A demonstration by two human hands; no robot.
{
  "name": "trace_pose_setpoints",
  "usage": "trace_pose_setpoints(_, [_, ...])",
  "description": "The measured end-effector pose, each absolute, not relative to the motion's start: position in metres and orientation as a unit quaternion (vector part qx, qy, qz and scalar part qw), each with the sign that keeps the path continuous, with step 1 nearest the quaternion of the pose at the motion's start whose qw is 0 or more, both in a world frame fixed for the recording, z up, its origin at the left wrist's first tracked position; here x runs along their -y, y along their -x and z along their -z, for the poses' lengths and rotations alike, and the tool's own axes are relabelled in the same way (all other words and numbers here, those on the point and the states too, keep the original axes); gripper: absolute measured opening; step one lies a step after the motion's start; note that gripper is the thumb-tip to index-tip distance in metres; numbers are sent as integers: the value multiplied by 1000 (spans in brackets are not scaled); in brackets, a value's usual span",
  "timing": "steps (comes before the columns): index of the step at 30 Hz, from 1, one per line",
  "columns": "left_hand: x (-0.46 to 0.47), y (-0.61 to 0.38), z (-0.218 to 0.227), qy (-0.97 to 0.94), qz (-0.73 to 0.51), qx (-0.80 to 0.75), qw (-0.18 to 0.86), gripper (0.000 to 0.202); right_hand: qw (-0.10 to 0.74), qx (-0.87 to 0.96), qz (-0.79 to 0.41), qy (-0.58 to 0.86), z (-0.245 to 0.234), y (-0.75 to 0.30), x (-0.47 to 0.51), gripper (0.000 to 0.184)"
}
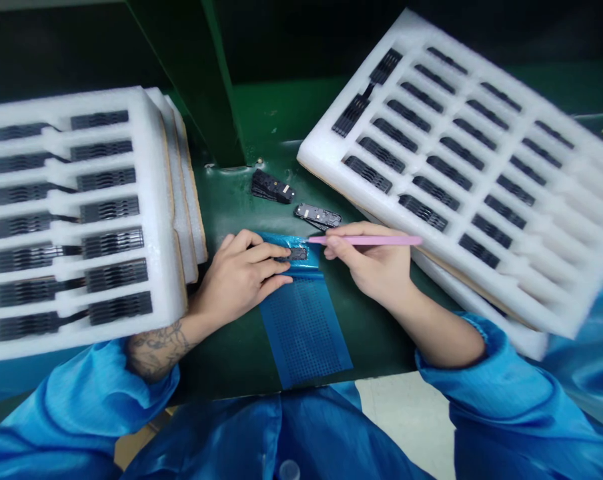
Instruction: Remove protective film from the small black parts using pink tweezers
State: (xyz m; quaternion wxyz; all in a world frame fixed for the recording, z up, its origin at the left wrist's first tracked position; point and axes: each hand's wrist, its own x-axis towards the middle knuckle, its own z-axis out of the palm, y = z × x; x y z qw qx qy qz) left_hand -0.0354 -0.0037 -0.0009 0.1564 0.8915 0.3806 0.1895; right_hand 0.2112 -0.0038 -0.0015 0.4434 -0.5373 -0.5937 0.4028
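My left hand point(241, 273) rests on the table, its fingertips holding down a small dark rectangular circuit part point(299, 254) on a blue film sheet point(306, 327). The sheet's far end looks folded and shiny; its near part carries a grid of tiny marks. Pinched in my right hand point(374, 267) is a pair of pink tweezers point(381, 241), pointing left. Their tip is at the film's upper edge, close to the part; whether it touches cannot be made out. Just beyond lie a fanned stack of black parts point(271, 187) and a second small stack point(319, 215).
At left stands a pile of white foam trays point(164, 200) with black parts in slots. Another foam tray point(526, 280), tilted on more foam at right, holds black parts in rows, some slots bare. A green post point(196, 87) rises behind the green table point(381, 340).
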Motion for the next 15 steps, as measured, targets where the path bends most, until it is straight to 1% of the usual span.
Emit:
trace_pose_setpoints(2, [4, 36, 1, -895, -190, -374, 155, 19, 442, 664, -369, 477, 4, -212, 2, 15])
trace_pose_setpoints(4, [4, 37, 2, -898, -194, -365, 151, 19, 378, 770, -311, 409, 6, -211, 0, 16])
trace_pose_setpoints(6, [4, 38, 3, -899, -199, -361, 147, 19, 310, 838, -257, 368, 5, -211, -2, 12])
trace_pose_setpoints(9, [5, 38, 3, -899, -197, -365, 140, 20, 264, 872, -202, 359, 1, -213, -1, 12])
trace_pose_setpoints(11, [6, 38, 2, -899, -191, -370, 133, 23, 267, 878, -170, 357, -2, -218, 1, 12])
trace_pose_setpoints(15, [6, 36, 0, -899, -177, -382, 121, 28, 339, 837, -94, 419, -4, -227, -5, 15])
